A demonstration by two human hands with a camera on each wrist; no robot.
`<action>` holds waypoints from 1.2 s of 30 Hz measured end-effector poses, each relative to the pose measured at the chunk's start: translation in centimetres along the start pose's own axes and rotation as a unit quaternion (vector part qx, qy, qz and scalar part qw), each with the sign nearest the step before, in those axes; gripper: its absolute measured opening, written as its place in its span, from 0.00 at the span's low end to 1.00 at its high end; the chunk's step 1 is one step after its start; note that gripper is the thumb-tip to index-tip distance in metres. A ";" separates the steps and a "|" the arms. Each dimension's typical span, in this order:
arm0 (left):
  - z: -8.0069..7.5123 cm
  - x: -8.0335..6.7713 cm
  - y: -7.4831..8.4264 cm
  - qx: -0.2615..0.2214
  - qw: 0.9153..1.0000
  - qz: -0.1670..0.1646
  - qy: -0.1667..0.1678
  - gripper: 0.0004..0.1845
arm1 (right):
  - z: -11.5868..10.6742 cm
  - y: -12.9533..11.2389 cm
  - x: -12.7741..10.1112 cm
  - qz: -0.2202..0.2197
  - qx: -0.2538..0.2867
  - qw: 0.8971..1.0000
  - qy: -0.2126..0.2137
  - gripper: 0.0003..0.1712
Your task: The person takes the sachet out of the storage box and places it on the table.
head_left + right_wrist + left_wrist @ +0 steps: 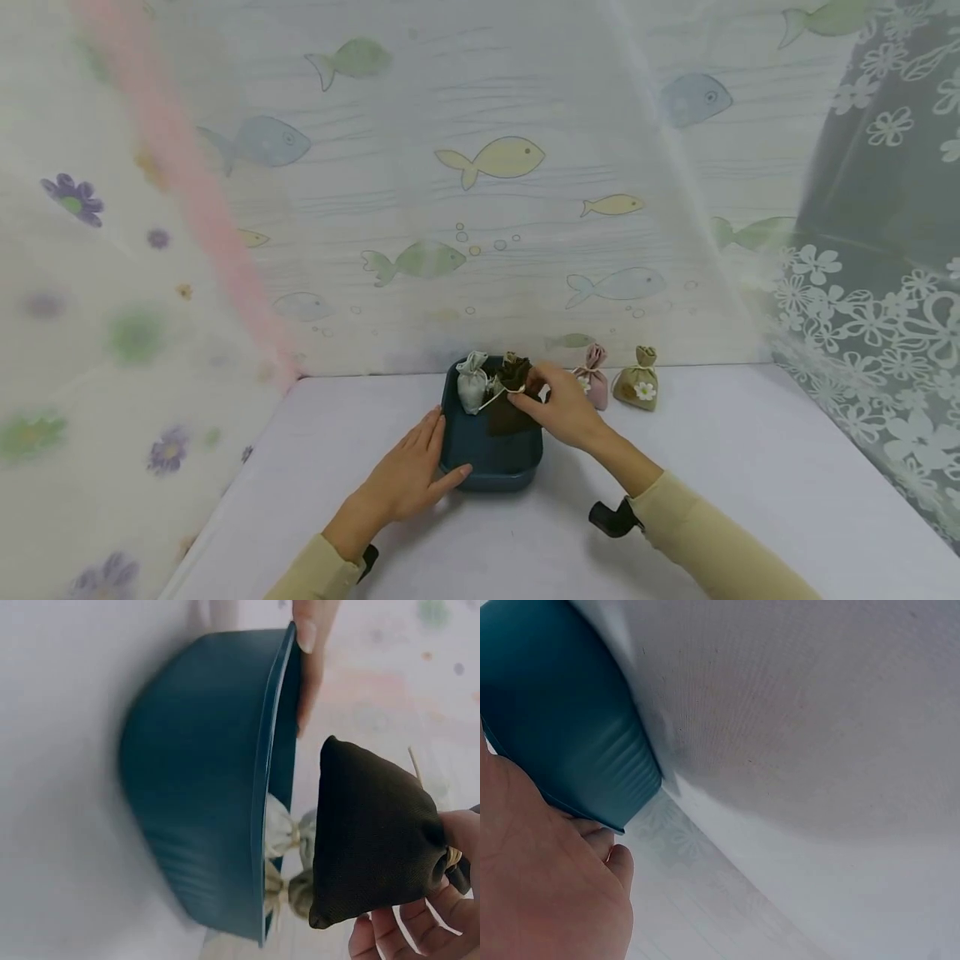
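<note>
Your right hand (pixel 562 404) pinches the tied neck of the dark brown pouch (pixel 371 832), fingers curled tight, holding it over the blue tray (pixel 491 467). The pouch hangs full and rounded. Your left hand (pixel 408 475) lies flat, fingers straight, against the tray's left rim on the white table (pixel 750 467).

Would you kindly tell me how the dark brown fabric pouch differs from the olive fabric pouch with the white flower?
The dark brown fabric pouch is plain; the olive fabric pouch with the white flower bears a flower. The brown one is held by its neck in the right hand over the blue plastic tub; the olive one stands untouched on the white table. Both have tied necks.
</note>
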State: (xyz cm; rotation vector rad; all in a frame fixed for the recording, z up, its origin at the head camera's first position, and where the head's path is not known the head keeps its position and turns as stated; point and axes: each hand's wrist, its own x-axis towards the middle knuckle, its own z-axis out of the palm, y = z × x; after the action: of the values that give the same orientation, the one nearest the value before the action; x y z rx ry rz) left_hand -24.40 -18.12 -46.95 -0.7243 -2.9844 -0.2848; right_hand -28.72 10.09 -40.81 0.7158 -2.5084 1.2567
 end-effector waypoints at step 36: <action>-0.1 -0.2 0.1 -0.020 1.000 0.003 0.004 0.55 | -9.4 11.0 -6.3 0.117 -0.102 0.983 0.096 0.14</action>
State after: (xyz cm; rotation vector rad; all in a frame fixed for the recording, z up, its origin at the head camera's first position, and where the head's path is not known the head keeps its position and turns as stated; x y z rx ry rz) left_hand -24.20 -18.11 -46.81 -0.7339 -2.9765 -0.3464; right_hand -29.13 25.23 -45.30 0.2462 -2.5642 1.0582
